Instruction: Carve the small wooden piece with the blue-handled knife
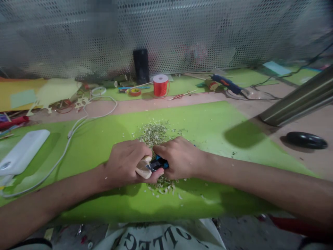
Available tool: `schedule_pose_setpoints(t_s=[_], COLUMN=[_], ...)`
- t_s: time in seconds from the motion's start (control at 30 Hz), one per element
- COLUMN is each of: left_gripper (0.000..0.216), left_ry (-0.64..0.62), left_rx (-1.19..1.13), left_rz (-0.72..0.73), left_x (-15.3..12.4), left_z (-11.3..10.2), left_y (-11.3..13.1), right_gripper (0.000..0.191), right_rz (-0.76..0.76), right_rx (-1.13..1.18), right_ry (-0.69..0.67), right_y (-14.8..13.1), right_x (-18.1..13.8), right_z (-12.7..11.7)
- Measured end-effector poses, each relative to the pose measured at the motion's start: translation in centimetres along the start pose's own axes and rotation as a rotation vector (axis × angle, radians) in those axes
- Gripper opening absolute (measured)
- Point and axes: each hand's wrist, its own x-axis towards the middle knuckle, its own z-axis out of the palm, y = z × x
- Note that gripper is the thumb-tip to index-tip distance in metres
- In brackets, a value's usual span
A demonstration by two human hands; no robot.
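Far left on the tabletop (291, 156) there's a white rectangular power bank with rounded corners (26, 151), lying on a big bright green sheet (85, 142). A thin white cable (62, 159) runs from it and loops back toward the clutter behind. Next along is the person's left hand (125, 161), fingers clamped on a pale, curved piece that looks like wood or bamboo (143, 169), held over the middle of the sheet near its front edge. A black smartphone (141, 66) stands upright further back, close to the perforated grey metal screen (182, 38). Then comes a scatter of small pale and greenish shavings (154, 132), spread behind and in front of the hands (pretty messy, honestly). A tool with blue and black parts (158, 163) meets the pale piece; I can't make out its working end. Behind that sits a white spool wound with bright red cord (160, 86). The right hand (180, 158) has its fingers wrapped around the tool, right up close to the left hand. Over on the right, a dark blue glue gun with orange bits (227, 84) lies toward the back, then a slanting, shiny metal cylinder (299, 99), and a glossy black oval object (307, 140) just in front of it.
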Motion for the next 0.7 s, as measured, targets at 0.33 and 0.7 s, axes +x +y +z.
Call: schedule_pose_setpoints(t_s=[0.33, 0.7], left_gripper=[0.031, 0.037], left_ry=[-0.018, -0.021], left_rx=[0.072, 0.113], left_rz=[-0.008, -0.027], left_x=[-0.24, -0.15], left_z=[0.04, -0.17], left_y=[0.19, -0.67], right_gripper=[0.026, 0.022], right_rz=[0.049, 0.062], right_rx=[-0.025, 0.007], right_ry=[-0.013, 0.052], right_y=[-0.25, 0.12], right_x=[-0.09, 0.08], right_z=[-0.28, -0.36])
